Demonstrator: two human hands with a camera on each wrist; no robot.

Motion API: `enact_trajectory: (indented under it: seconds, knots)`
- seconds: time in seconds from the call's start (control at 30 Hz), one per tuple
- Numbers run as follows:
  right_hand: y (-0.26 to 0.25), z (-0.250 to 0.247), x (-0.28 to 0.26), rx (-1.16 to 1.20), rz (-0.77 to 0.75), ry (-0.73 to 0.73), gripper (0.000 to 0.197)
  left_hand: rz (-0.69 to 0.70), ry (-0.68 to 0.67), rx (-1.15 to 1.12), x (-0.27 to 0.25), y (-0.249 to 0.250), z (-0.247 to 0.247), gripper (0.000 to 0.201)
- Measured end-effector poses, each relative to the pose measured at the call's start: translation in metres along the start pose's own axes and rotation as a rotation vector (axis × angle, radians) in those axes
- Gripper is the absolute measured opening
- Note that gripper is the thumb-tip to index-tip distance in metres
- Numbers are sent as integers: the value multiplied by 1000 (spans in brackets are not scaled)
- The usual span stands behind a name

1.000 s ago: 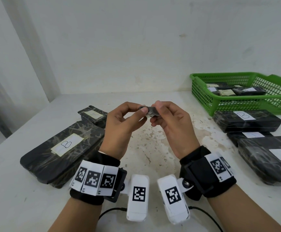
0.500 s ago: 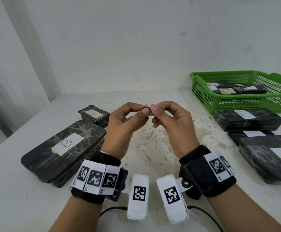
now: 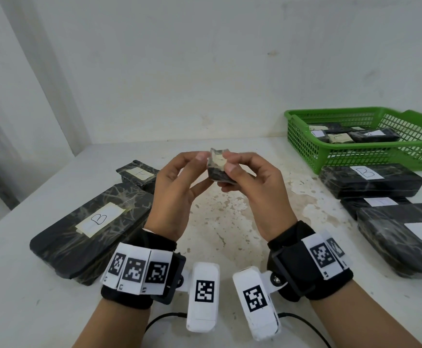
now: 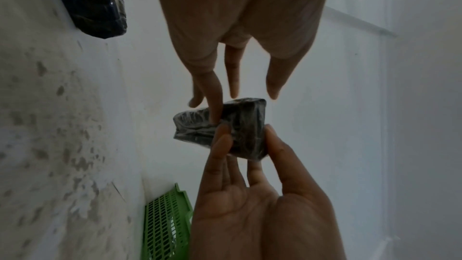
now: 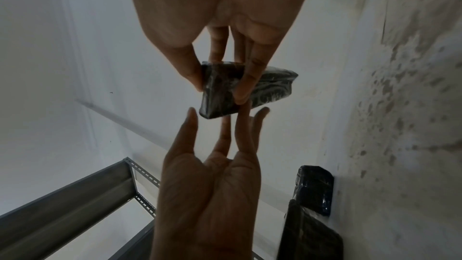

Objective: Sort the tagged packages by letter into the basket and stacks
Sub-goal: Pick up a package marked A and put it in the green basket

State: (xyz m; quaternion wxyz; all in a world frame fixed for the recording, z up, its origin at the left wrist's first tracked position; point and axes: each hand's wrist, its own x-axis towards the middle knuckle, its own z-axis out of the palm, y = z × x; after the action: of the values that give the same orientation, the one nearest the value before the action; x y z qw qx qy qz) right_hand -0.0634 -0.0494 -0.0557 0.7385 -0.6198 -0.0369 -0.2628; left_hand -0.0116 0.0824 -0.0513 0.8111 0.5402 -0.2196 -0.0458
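Above the table's middle, my right hand (image 3: 230,175) pinches a small black wrapped package (image 3: 218,169) between thumb and fingers. Its tan tag faces up, and I cannot read the letter. My left hand (image 3: 194,172) has nearly straight fingers; the thumb tip is at the package's upper left corner and the fingers touch its underside. In the left wrist view one straight finger of the left hand (image 4: 243,106) lies on the package (image 4: 240,126) while the right hand (image 4: 246,133) grips it. The right wrist view shows the right hand (image 5: 218,90) pinching the package (image 5: 272,84) and the left hand (image 5: 220,114) just below it.
A green basket (image 3: 355,156) at the back right holds several small tagged packages. In front of it lie black packages tagged B (image 3: 370,180) (image 3: 405,237). On the left are a large B package (image 3: 91,227) and a small A package (image 3: 139,173). A grey shelf frame (image 5: 62,195) stands at the left.
The small package has been turned from edge-on to tag side up and lifted a little. The left hand's fingers have loosened from a pinch to a light touch.
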Motion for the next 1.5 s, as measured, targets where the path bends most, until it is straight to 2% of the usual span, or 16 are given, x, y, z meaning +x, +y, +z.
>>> enact_trajectory:
  seconds: [0.1, 0.2, 0.37, 0.5, 0.57, 0.63, 0.8, 1.0, 1.17, 1.27, 1.37, 1.43, 1.5]
  knots:
    - [-1, 0, -2, 1, 0, -30, 41, -78, 68, 17, 3, -1, -1, 49]
    - [0, -1, 0, -29, 26, -24, 55, -96, 75, 26, 4, -1, -3, 52]
    - [4, -3, 4, -66, 93, 52, 41, -37, -8, 77, 4, -3, -9, 64]
    - [5, -9, 6, -143, 38, 106, 49, -40, -74, 135, 4, -3, -8, 74]
    - [4, -11, 6, -148, 36, 95, 52, -44, -78, 141, 4, -3, -8, 70]
    - [4, -10, 5, -148, 48, 65, 52, -41, -85, 137, 3, -1, -7, 56]
    - [6, -8, 4, -213, 24, 21, 39, -59, -123, 161, 0, 5, -1, 40]
    - [10, -10, 6, -253, 7, 3, 38, -105, -142, 84, 0, 8, 0, 44]
    - [12, -9, 4, -254, 15, -19, 36, 10, -56, -21, 0, 5, 0, 28]
    - [7, -7, 3, -179, 59, -50, 34, 48, -64, -23, 0, 2, -1, 24]
    - [2, -4, 3, 39, 123, -109, 26, 82, -72, -40, 1, 2, -2, 26]
    - [1, -3, 2, 109, 117, -127, 31, 96, -90, -47, 1, 2, -3, 25]
    - [2, -3, 3, 45, 59, -94, 42, 96, -126, -40, 1, 2, -3, 23]
